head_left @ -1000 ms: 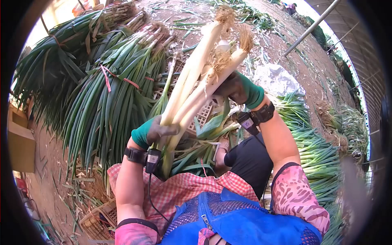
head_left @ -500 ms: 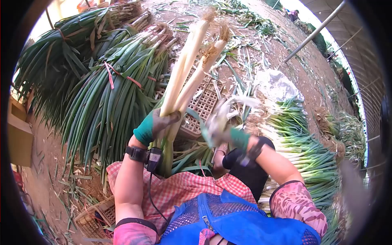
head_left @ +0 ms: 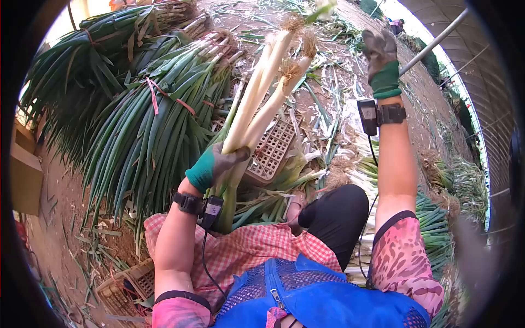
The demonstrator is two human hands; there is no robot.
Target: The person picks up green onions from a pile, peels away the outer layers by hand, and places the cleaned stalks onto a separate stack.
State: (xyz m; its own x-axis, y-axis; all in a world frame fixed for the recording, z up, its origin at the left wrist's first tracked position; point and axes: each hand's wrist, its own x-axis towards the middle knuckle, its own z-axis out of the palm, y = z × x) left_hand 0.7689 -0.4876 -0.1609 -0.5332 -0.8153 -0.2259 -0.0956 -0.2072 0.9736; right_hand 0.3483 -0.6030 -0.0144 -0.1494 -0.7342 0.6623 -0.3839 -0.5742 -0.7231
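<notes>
My left hand (head_left: 221, 162), in a grey and green glove, is closed around a few large green onions (head_left: 263, 106). Their white stems slant up and away, root ends at the top, while the green parts hang down over my lap. Far out to the right, my right hand (head_left: 380, 57) is raised in a matching glove, its fingers apart and nothing visible in them. A pale green strip of leaf (head_left: 321, 12) is in the air beyond the roots. Under the held onions sits a beige plastic crate (head_left: 270, 150).
Tied bundles of green onions (head_left: 158, 117) lie at left. A long row of thinner green onions (head_left: 432, 221) lies at right, partly behind my right arm. Leaf scraps litter the dirt floor (head_left: 404, 87). A metal pole (head_left: 435, 41) slants at upper right. Another crate (head_left: 123, 287) stands lower left.
My right hand has swung from beside the held onions up and out to the right, and the peeled leaf it had has left it. My left hand keeps its hold, shifted slightly right.
</notes>
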